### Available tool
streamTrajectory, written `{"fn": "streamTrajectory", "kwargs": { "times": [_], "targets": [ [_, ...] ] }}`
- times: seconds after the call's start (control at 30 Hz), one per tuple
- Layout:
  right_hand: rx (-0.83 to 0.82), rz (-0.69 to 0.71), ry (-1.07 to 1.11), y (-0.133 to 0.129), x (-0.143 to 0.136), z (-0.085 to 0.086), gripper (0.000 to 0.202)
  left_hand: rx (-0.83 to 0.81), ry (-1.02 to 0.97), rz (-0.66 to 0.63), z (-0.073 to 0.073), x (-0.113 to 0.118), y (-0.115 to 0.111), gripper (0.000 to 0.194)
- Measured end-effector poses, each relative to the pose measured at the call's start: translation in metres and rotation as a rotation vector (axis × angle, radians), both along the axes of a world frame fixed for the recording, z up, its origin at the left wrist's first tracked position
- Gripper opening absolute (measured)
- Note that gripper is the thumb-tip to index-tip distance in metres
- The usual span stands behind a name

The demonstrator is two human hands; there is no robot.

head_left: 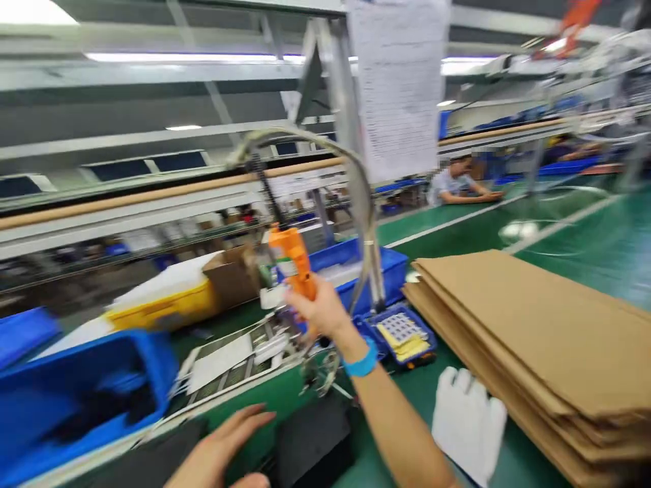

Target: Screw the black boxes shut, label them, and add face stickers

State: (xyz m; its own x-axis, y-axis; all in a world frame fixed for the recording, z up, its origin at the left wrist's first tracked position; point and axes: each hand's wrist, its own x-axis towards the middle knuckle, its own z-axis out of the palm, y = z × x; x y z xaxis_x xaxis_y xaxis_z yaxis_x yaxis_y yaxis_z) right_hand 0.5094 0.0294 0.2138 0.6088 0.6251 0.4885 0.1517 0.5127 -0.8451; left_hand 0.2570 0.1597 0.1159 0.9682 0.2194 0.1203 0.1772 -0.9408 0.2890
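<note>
My right hand (323, 308), with a blue band on the wrist, is wrapped round the lower body of an orange electric screwdriver (292, 254). The screwdriver stands nearly upright, and a black cord sleeve rises from its top end; its lower tip is hidden or blurred. Low in the view, my left hand (224, 447) is stretched out with fingers apart and nothing in it. Just right of those fingers, a black box-like part (315, 437) lies on the green bench. Another dark flat piece (147, 457) is partly behind my left hand.
Stacked cardboard sheets (534, 325) lie at right, beside a white glove (468, 423). A small blue tray (399, 332) holds yellow and white labels. Blue bins (152, 366) stand at left and behind. A metal post (350, 102) carries a paper sheet (399, 88). A person (458, 183) sits farther off.
</note>
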Motion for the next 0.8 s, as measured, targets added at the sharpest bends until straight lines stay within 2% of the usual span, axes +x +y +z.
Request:
{"fn": "streamTrajectory", "kwargs": {
  "times": [0.07,0.17,0.23,0.3,0.43,0.53,0.6,0.67,0.8],
  "targets": [
    [0.013,0.036,0.038,0.000,0.000,0.010,0.042,-0.106,0.028,-0.010,-0.008,-0.011,-0.030,0.081],
    [0.020,0.033,0.073,-0.007,-0.004,0.027,0.053,-0.191,0.065,0.046,-0.021,0.000,-0.060,0.099],
    [0.010,0.023,0.081,-0.014,-0.008,0.037,0.056,-0.221,0.067,0.119,-0.026,0.011,-0.068,0.098],
    [-0.018,0.022,0.082,-0.022,-0.011,0.044,0.057,-0.240,0.040,0.126,-0.025,0.020,-0.069,0.094],
    [-0.121,0.048,0.097,-0.037,-0.006,0.051,0.060,-0.186,-0.034,0.048,-0.005,0.030,-0.054,0.085],
    [-0.211,0.092,0.107,-0.048,0.002,0.054,0.063,-0.106,-0.100,0.163,0.012,0.037,-0.030,0.068],
    [-0.240,0.102,0.116,-0.052,0.004,0.055,0.066,-0.084,-0.110,0.243,0.016,0.044,-0.014,0.061],
    [-0.237,0.102,0.137,-0.055,0.003,0.052,0.073,-0.088,-0.071,0.274,0.010,0.053,-0.002,0.061],
    [-0.209,0.139,0.150,-0.051,-0.007,0.039,0.076,-0.102,0.071,0.268,-0.015,0.067,0.010,0.072]
  ]
}}
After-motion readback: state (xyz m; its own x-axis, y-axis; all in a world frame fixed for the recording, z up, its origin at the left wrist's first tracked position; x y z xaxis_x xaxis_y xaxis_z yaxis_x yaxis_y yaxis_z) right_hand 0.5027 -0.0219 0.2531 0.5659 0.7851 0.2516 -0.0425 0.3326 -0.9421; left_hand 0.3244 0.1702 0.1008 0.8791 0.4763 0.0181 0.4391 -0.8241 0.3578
